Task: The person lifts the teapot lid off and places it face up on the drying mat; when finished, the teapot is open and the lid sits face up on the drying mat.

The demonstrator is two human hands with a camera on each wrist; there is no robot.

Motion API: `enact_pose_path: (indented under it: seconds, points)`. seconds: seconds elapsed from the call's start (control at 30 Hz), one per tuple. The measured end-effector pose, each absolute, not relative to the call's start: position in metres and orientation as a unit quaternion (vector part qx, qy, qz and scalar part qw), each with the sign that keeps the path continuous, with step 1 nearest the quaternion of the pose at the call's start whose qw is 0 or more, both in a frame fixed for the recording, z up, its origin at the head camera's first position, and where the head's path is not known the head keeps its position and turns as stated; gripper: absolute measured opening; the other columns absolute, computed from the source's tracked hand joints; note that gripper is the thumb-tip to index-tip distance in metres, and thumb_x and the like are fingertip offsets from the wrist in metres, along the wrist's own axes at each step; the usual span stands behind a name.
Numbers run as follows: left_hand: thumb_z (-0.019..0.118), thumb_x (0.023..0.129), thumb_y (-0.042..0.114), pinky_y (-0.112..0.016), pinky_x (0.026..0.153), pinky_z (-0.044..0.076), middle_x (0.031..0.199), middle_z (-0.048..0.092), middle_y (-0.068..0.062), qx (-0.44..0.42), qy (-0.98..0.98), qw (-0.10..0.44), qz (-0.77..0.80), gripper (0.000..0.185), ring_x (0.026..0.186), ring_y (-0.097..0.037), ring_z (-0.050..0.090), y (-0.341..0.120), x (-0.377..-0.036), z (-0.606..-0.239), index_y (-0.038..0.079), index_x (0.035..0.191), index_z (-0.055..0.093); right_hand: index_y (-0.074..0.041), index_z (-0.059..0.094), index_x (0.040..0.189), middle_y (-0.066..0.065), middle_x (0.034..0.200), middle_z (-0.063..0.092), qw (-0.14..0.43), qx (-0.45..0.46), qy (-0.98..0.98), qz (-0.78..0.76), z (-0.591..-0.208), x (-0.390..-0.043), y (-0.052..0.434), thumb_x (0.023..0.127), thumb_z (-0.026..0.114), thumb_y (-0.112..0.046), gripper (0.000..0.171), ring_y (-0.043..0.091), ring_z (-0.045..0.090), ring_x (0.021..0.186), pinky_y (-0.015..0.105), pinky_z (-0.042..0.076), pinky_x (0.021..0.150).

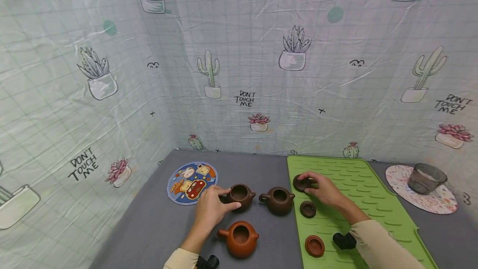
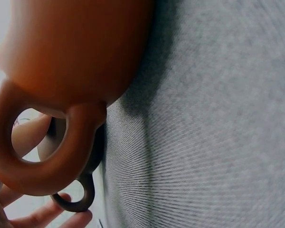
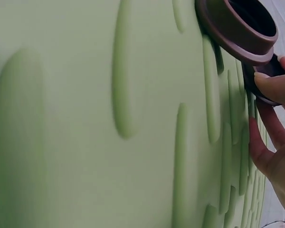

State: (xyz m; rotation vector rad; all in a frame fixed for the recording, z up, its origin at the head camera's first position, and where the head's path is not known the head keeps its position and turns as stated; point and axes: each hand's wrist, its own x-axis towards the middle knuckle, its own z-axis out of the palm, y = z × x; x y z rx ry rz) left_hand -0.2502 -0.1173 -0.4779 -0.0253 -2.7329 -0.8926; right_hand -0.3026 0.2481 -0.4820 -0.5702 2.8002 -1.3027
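Note:
With thumb and fingers, my left hand (image 1: pixel 210 209) grips a dark brown clay teapot (image 1: pixel 244 203) at its handle side. In the left wrist view its fingertips lie at that teapot's ring handle (image 2: pixel 88 192), partly hidden behind an orange-brown teapot (image 2: pixel 80 52). This orange-brown pot is nearer me in the head view, lidless like the others. A second dark teapot (image 1: pixel 280 206) stands to the right, its spout toward the green mat. My right hand (image 1: pixel 325 190) pinches a dark round lid (image 1: pixel 300 184) by its edge at the mat's far left. Nearer me lies another dark lid (image 1: pixel 308 209).
The green ridged mat (image 1: pixel 358 202) also bears a reddish-brown lid (image 1: pixel 315 246). At the far left is a round cartoon coaster (image 1: pixel 175 190). A smoky glass cup (image 1: pixel 427 179) stands on a patterned coaster (image 1: pixel 399 182) at right. A cactus-print sheet (image 1: pixel 257 53) hangs behind the grey table.

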Motion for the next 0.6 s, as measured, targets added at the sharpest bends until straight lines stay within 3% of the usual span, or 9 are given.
enact_pose_path:
  seconds: [0.6]
  points:
    - [0.096,0.061,0.049,-0.045,0.081,0.056,0.105,0.075,-0.003,-0.012,-0.942,0.142,-0.304,0.055,0.097,-0.027,0.071,-0.118,-0.2504,-0.4793,0.02,0.106,0.083,-0.008,0.068,0.115,0.021,0.125,0.068,-0.037,-0.201,0.904,-0.375,-0.4836,-0.3014,0.2473,0.089,0.071,0.007,0.03,0.045,0.067,0.114,0.051,0.058,0.088]
